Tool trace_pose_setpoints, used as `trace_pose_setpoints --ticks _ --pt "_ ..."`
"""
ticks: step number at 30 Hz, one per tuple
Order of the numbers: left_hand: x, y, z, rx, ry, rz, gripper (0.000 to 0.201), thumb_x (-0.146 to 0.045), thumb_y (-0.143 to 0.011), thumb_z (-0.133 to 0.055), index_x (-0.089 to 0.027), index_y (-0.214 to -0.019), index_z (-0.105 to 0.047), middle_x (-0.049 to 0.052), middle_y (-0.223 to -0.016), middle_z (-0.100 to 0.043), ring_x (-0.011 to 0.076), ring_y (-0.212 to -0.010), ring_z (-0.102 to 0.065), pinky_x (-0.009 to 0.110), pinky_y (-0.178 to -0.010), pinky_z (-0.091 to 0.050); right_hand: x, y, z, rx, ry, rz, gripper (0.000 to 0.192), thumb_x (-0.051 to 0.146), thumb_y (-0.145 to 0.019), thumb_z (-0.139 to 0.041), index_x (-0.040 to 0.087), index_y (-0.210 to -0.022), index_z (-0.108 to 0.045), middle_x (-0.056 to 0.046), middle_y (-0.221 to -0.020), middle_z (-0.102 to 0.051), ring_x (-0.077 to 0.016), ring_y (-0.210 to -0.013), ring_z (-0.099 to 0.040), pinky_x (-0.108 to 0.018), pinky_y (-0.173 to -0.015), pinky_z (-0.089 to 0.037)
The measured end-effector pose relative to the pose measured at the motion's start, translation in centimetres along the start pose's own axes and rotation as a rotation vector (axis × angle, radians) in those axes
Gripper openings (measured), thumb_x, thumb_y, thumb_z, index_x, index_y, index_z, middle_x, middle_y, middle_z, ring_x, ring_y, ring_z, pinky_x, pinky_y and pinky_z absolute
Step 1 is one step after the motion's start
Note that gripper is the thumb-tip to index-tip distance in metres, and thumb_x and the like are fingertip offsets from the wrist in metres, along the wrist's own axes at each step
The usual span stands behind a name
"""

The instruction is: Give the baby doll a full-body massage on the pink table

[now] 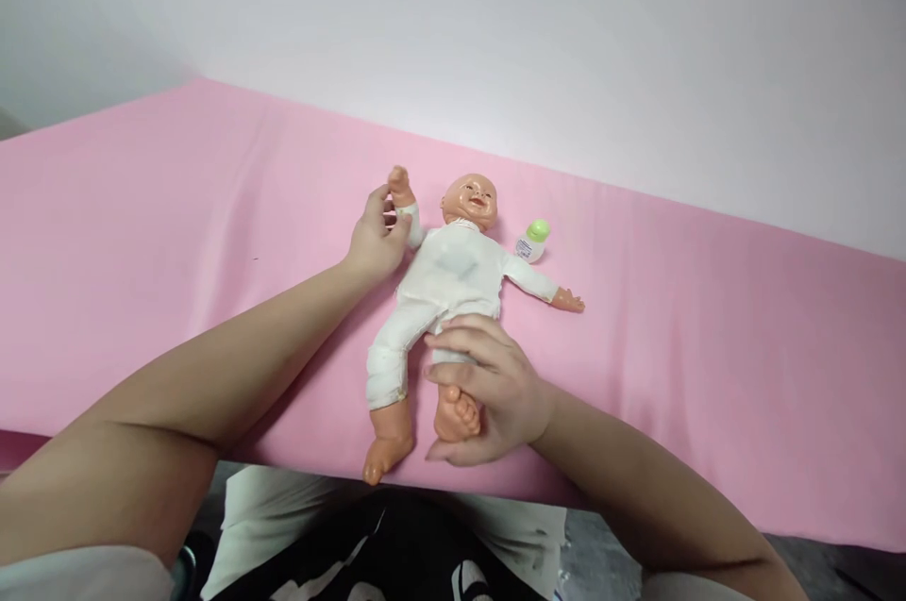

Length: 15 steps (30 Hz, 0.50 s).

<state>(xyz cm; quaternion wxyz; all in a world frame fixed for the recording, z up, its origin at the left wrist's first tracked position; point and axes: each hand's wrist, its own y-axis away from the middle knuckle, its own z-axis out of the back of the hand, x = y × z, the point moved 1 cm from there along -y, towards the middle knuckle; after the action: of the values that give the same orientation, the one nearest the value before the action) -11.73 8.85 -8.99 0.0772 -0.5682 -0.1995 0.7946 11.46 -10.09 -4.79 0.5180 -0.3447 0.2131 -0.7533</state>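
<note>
A baby doll [459, 266] with a cloth body lies on its back, its head toward the wall and its feet toward me. My left hand [378, 238] is closed around the doll's raised arm at the left, thumb in front and some fingers behind it. My right hand [499, 384] curls round the doll's leg at the right, fingers over the shin and thumb beneath the bare foot [457, 414]. The other leg [388, 375] lies free near the table edge. The doll's right-side arm [534, 280] stretches outward, palm up.
A small bottle with a green cap [533, 241] lies beside the doll's shoulder. Pink cloth [697, 346] covers the table, whose front edge runs just before my lap. A pale wall [453, 35] rises behind it.
</note>
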Motion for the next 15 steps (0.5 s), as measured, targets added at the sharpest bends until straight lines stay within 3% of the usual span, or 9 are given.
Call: trace_pose_setpoints --ticks 4,7,9,15 --pt "-1.7 1.3 -0.3 0.207 -0.276 -0.311 0.062 -0.035 -0.098 -0.061 -0.022 -0.157 -0.054 0.015 -0.147 -0.064 0.0322 -0.13 -0.063 0.048 -0.112 -0.053 -0.6 0.1 0.9 -0.017 0.248 -0.122 0.056 0.056 -0.082 -0.084 0.031 -0.13 -0.069 -0.014 -0.154 -0.059 -0.0434 -0.152 -0.048 -0.072 -0.124 -0.04" --pt "-2.3 1.8 -0.6 0.321 -0.39 -0.427 0.059 -0.033 -0.1 -0.053 -0.021 -0.158 -0.057 0.015 -0.148 -0.065 0.0326 -0.139 -0.058 0.051 -0.122 -0.046 -2.2 0.4 0.9 -0.039 0.331 -0.224 0.052 0.04 -0.089 -0.079 0.028 -0.137 -0.066 -0.016 -0.17 -0.041 -0.0454 -0.166 -0.027 -0.076 -0.127 -0.033" --pt "-2.4 1.9 -0.6 0.384 -0.407 -0.461 0.06 -0.036 -0.101 -0.053 -0.021 -0.16 -0.056 0.015 -0.154 -0.061 0.0332 -0.144 -0.055 0.052 -0.125 -0.043 -3.6 0.7 0.9 -0.04 0.329 -0.283 0.05 0.036 -0.091 -0.077 0.026 -0.139 -0.064 -0.017 -0.175 -0.033 -0.045 -0.168 -0.02 -0.076 -0.128 -0.032" --pt "-2.4 1.9 -0.5 0.511 -0.417 -0.477 0.059 -0.038 -0.101 -0.052 -0.029 -0.16 -0.057 0.011 -0.162 -0.056 0.0338 -0.154 -0.048 0.056 -0.129 -0.038 -6.3 1.0 1.5 -0.036 0.199 -0.397 0.051 0.039 -0.092 -0.078 0.025 -0.139 -0.063 -0.018 -0.172 -0.039 -0.0379 -0.16 -0.041 -0.066 -0.125 -0.044"
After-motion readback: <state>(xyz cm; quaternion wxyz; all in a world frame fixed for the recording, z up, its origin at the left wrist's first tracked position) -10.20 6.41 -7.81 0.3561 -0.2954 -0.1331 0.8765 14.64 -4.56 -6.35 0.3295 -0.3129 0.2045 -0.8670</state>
